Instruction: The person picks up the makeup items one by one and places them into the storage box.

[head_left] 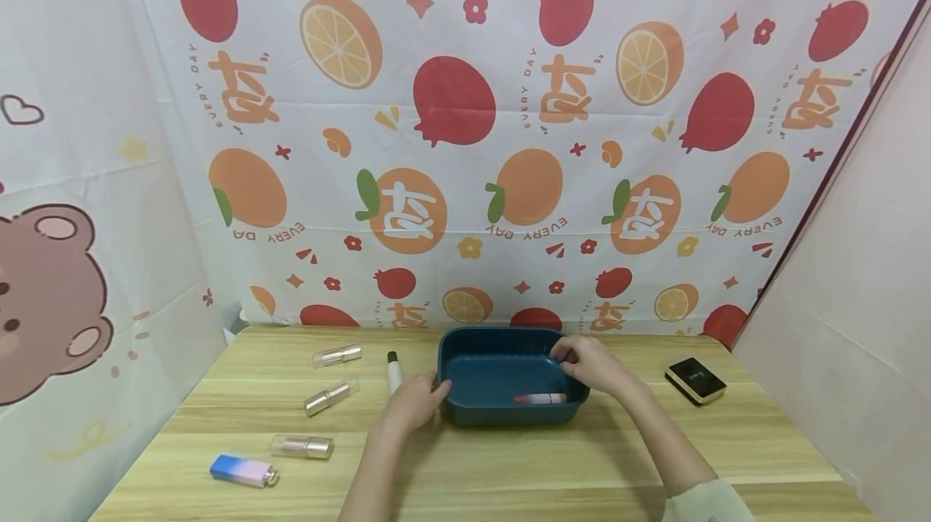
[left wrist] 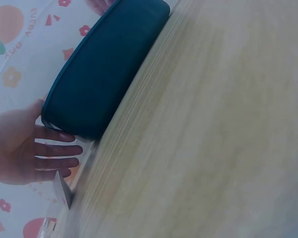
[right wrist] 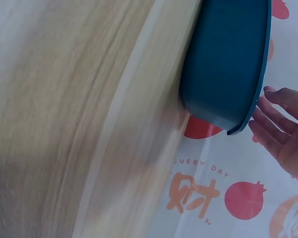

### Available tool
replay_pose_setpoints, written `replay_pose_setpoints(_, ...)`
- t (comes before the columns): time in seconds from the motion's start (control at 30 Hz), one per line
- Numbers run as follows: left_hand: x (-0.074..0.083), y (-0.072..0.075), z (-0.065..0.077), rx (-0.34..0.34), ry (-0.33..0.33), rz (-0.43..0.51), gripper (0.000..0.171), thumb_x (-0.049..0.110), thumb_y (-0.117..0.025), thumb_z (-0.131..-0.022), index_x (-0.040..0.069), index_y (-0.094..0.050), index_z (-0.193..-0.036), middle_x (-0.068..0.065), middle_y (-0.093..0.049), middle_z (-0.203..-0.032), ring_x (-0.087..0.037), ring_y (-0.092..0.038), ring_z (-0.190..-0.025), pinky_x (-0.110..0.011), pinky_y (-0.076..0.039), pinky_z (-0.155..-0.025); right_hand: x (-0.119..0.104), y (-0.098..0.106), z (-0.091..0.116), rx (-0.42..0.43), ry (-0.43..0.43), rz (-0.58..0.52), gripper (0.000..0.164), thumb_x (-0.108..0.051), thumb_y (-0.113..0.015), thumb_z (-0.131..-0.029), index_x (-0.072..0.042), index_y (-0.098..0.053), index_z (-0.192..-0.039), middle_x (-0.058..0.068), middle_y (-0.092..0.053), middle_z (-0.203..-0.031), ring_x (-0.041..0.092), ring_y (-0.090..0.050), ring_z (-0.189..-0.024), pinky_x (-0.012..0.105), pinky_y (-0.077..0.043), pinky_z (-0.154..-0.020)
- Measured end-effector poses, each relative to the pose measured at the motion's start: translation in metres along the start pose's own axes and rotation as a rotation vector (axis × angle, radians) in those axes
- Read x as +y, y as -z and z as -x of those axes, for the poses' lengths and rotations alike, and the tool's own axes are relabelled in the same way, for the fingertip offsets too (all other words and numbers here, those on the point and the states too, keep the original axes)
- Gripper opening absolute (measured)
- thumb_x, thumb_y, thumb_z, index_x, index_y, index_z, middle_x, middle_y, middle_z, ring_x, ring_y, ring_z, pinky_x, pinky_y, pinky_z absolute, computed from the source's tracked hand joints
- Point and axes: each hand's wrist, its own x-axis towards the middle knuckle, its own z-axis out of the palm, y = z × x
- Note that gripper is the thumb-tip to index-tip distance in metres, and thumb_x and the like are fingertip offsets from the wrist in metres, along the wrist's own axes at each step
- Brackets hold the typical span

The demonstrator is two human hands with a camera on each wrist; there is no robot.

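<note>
A dark blue-green rectangular bin (head_left: 509, 418) stands on the wooden table, with a red-to-white lipstick tube (head_left: 541, 398) lying inside. At its left end, my left hand (head_left: 416, 405) holds the rim, thumb over the edge and the other fingers outstretched outside the wall, as the left wrist view shows. Over the bin's right end, my right hand (head_left: 592, 364) has loosely bent fingers at the rim with nothing between them; the right wrist view shows thumb and fingers apart. A white tube with a black cap (head_left: 394, 372) lies beside my left hand, partly hidden by it.
Left of the bin lie several cosmetics: clear-capped lipsticks (head_left: 337, 355), a gold-toned tube (head_left: 330, 397), another clear tube (head_left: 301, 447) and a blue-and-pink tube (head_left: 243, 470). A black compact case (head_left: 696, 380) is at the right. Behind hangs a fruit-print curtain (head_left: 465, 279).
</note>
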Motion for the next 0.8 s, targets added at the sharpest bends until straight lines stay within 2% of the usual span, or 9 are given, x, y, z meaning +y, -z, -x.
replay_pose_setpoints(0.3,-0.001,0.000,-0.001,0.003,-0.012,0.002,0.045,0.025,-0.049,-0.094,-0.013,-0.051,-0.119,-0.028,-0.055,-0.114,-0.042,-0.050,-0.108,-0.050,-0.040,-0.089,0.004,0.007,0.005,0.026,0.000,-0.021,0.014,0.003,-0.061,-0.083,-0.005,-0.066,-0.094,0.008,-0.062,-0.087,0.016,-0.054,-0.075,0.032,-0.048,-0.068)
replay_pose_setpoints(0.63,0.000,0.000,0.000,0.003,-0.003,0.005,0.046,0.026,-0.049,-0.095,-0.012,-0.051,-0.120,-0.028,-0.055,-0.115,-0.042,-0.050,-0.108,-0.050,-0.040,-0.090,0.010,0.016,0.011,0.061,0.042,-0.009,0.015,0.006,-0.060,-0.081,0.000,-0.065,-0.094,0.012,-0.063,-0.089,0.020,-0.058,-0.077,0.031,-0.050,-0.066)
replay_pose_setpoints(0.8,0.000,0.000,-0.001,0.004,-0.003,0.008,0.047,0.026,-0.049,-0.095,-0.013,-0.051,-0.120,-0.028,-0.054,-0.116,-0.042,-0.049,-0.109,-0.051,-0.039,-0.090,0.014,0.021,0.013,0.079,0.018,0.004,0.014,0.005,-0.060,-0.081,0.001,-0.065,-0.094,0.010,-0.063,-0.088,0.019,-0.058,-0.076,0.031,-0.050,-0.066)
